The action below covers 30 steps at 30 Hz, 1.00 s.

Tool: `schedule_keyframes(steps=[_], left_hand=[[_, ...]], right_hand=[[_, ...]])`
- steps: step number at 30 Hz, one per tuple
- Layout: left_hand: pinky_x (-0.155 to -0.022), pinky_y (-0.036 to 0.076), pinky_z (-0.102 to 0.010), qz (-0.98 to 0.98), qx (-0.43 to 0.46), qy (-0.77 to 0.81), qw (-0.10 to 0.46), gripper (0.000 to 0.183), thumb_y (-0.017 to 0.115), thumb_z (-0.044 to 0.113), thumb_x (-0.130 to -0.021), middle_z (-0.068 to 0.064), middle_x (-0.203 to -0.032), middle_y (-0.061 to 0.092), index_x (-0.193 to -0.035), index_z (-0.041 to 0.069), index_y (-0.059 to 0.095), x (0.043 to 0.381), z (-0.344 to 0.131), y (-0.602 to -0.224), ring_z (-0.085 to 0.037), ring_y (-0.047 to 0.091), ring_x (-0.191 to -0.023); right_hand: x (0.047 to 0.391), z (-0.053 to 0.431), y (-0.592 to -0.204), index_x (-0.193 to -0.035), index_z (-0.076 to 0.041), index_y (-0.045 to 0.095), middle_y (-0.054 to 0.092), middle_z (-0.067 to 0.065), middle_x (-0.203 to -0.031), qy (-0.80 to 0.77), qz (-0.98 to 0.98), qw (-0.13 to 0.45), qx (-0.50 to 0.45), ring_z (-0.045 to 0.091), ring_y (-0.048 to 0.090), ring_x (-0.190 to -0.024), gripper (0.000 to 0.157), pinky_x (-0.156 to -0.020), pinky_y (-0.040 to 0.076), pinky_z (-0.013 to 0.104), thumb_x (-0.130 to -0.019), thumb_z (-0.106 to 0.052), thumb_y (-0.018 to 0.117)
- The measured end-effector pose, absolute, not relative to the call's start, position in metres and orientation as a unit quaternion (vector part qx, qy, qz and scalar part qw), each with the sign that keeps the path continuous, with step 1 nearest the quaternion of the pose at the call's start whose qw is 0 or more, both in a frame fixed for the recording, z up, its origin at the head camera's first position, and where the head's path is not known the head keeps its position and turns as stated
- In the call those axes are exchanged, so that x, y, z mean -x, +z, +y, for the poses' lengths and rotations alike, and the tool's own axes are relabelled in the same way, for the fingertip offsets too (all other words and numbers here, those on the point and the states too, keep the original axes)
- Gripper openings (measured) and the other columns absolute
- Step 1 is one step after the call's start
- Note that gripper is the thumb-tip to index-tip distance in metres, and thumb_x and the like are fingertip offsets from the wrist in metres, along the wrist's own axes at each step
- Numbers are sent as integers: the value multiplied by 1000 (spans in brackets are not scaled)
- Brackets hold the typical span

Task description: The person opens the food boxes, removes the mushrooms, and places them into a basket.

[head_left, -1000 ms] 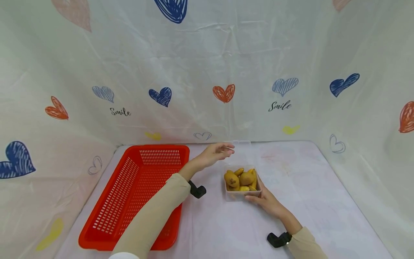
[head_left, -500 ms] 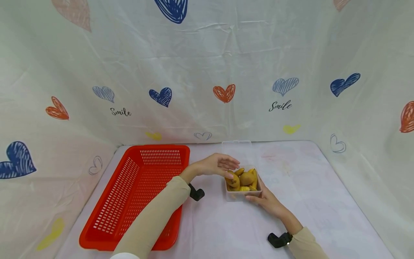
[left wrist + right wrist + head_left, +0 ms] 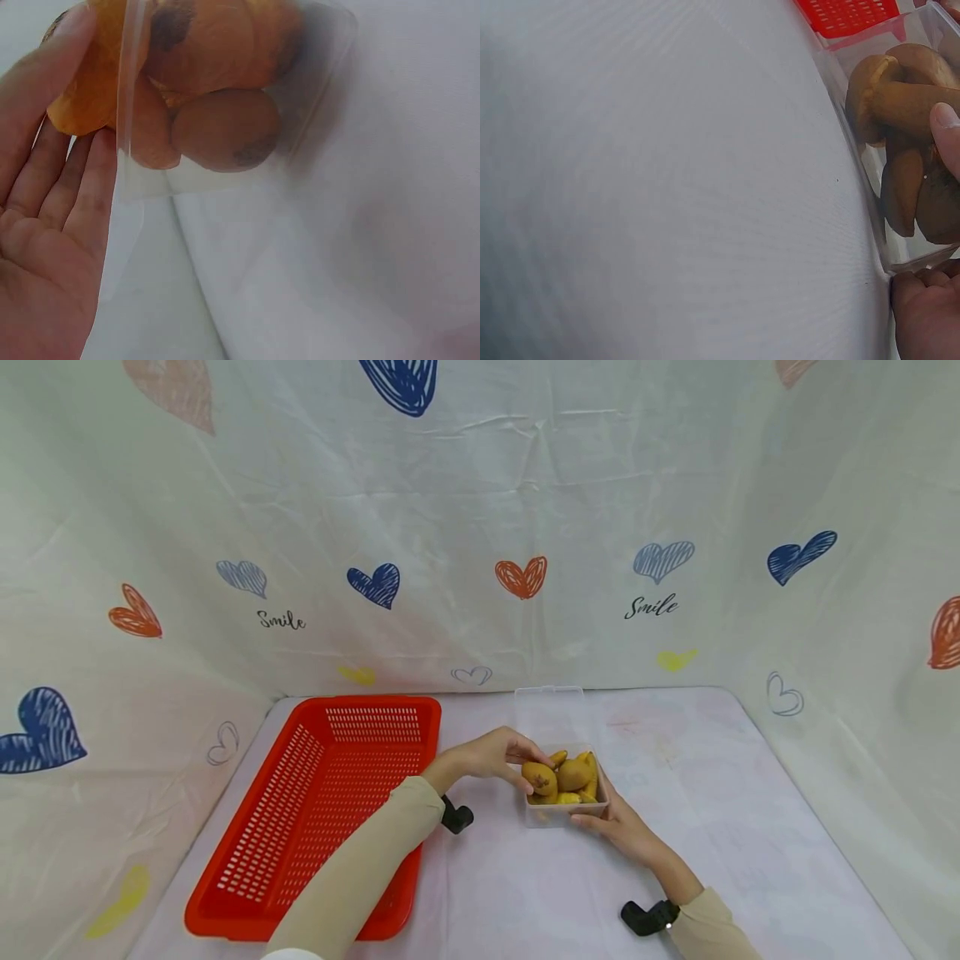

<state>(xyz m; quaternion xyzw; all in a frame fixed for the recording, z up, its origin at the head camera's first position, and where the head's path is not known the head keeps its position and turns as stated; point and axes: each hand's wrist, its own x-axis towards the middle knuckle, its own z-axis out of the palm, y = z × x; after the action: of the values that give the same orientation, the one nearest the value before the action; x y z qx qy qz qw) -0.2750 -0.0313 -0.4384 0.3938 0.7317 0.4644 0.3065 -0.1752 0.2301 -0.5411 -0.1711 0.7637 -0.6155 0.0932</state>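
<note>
A clear plastic box holds several yellow-brown fruits, some rounded and some long, with dark patches at their ends. My left hand reaches over the box's left side; thumb and fingers close around a rounded yellow fruit at the top left. In the left wrist view the thumb lies across that orange-looking fruit, with fingers behind it. My right hand grips the box at its near right corner, thumb on the front wall and the other fingers along the right side. More fruit shows through the wall in the right wrist view.
The box's transparent lid is folded back behind it. A large red slotted basket stands on the white-covered table to the left, under my left forearm. A heart-printed curtain hangs along the back and sides.
My left hand has come down from the lid, toward the near side, and onto the rounded fruit at the box's left. The right hand stays on the box.
</note>
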Motion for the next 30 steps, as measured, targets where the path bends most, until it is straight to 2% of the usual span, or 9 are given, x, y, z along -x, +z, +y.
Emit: schedule_keyframes(steps=[7, 18, 26, 30], left_hand=[[-100, 48, -25, 748, -405, 446, 278, 40, 77, -10, -81, -14, -120, 69, -119, -6, 68, 273, -30, -439, -16, 63, -115], [-96, 51, -26, 750, -376, 467, 280, 40, 75, -8, -84, -14, -126, 66, -123, -6, 66, 270, -33, -425, -20, 62, -118], [-96, 51, -27, 746, -368, 481, 278, 41, 75, -4, -85, -10, -125, 67, -125, -3, 66, 266, -38, -406, -17, 62, -119], [-97, 51, -28, 749, -374, 478, 267, 40, 75, -2, -87, -9, -125, 67, -126, -2, 65, 266, -43, -396, -16, 61, -120]], right_hand=[[175, 230, -540, -161, -23, -7, 2, 6, -166, -615, 765, 90, 170, 30, 10, -149, 103, -104, 20, 6, -94, -16, 71], [175, 229, -541, -160, -31, -6, 0, 5, -167, -618, 763, 94, 166, 27, 7, -149, 103, -103, 18, 5, -94, -17, 71], [174, 229, -540, -161, -22, -7, 1, 7, -167, -617, 763, 91, 172, 30, 10, -148, 103, -103, 19, 5, -94, -16, 71], [174, 230, -541, -161, -22, -8, -3, 9, -166, -611, 766, 88, 178, 34, 6, -148, 101, -104, 17, 5, -95, -15, 69]])
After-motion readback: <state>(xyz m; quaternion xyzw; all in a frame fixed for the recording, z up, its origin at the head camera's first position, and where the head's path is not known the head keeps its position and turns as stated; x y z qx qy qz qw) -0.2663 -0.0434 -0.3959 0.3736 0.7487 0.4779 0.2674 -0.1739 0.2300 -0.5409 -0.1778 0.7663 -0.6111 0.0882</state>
